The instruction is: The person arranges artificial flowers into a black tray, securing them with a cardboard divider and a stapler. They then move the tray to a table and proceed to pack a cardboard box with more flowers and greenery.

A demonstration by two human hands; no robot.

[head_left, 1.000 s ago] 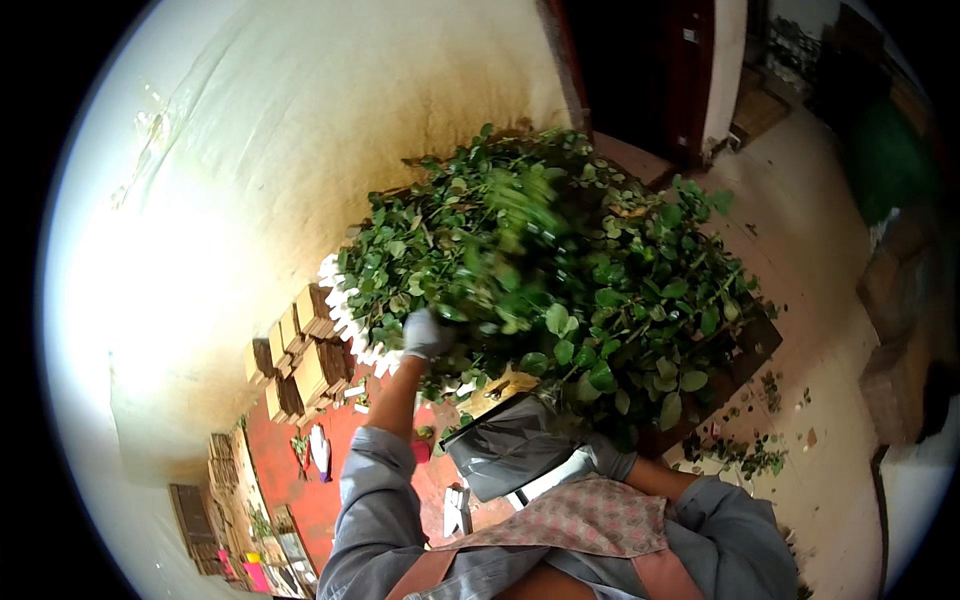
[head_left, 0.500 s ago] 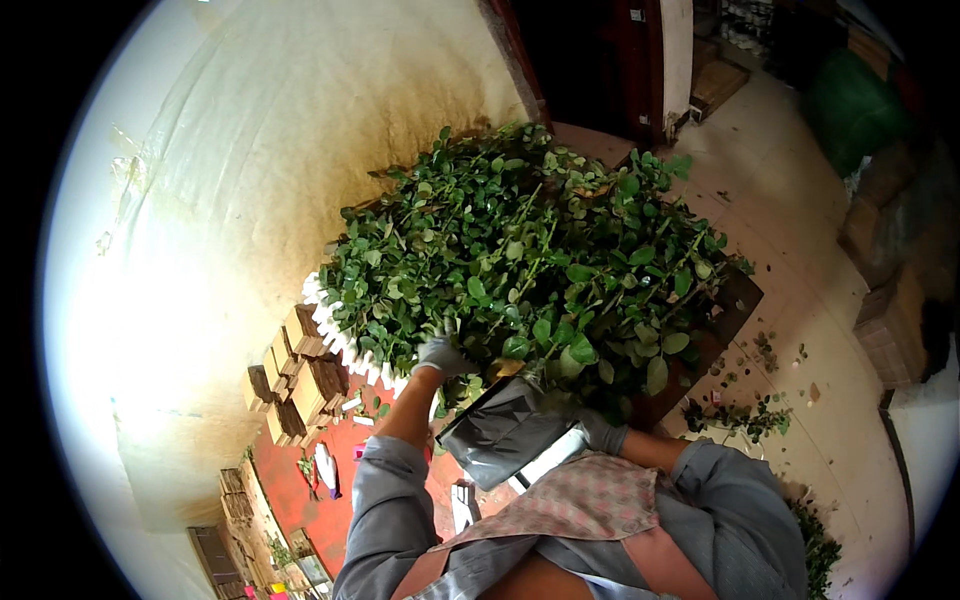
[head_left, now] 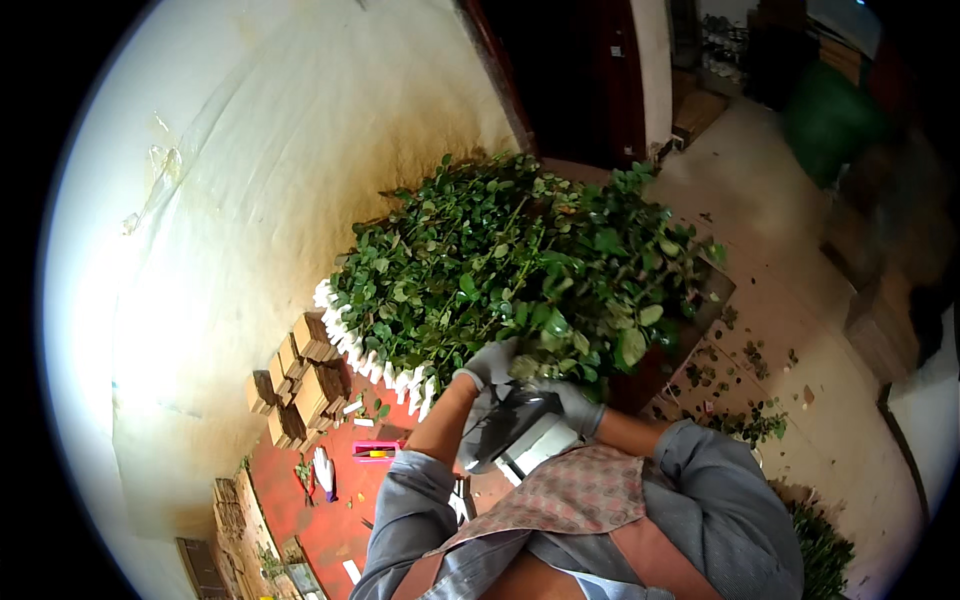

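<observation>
Red surface up front, huge leafy pile right behind it

So the red surface [head_left: 350, 510] fills the lower left, with a pale wall [head_left: 250, 150] running up past it. Closest in is a pinkish checked apron [head_left: 570, 490], with rolled grey sleeves [head_left: 410, 510] on both sides.

Just past the apron there's a dark grey, plastic-looking piece [head_left: 500, 430] lying at a slant, with a white block [head_left: 540, 450] beside it. The left hand [head_left: 490, 365], in a grey glove, is at the far end of the grey piece, right against the foliage. The right hand [head_left: 575, 407], gloved too, is just beside it at the other corner. They're close together, but I can't tell if either one is clamped on anything, since the fingers are mostly hidden.

The heap of green leafy stems [head_left: 450, 270] starts right at the hands and spreads away from them, a row of white ends [head_left: 390, 372] lining its left edge. Over to the left: a pink tray [head_left: 377, 451], a white glove [head_left: 323, 470] and some stacked brown cardboard pieces [head_left: 318, 388].

Loose leaves [head_left: 750, 420] litter the floor [head_left: 800, 350] on the right. Way at the back, a dark doorway [head_left: 560, 70] and a green bundle [head_left: 830, 125].
</observation>
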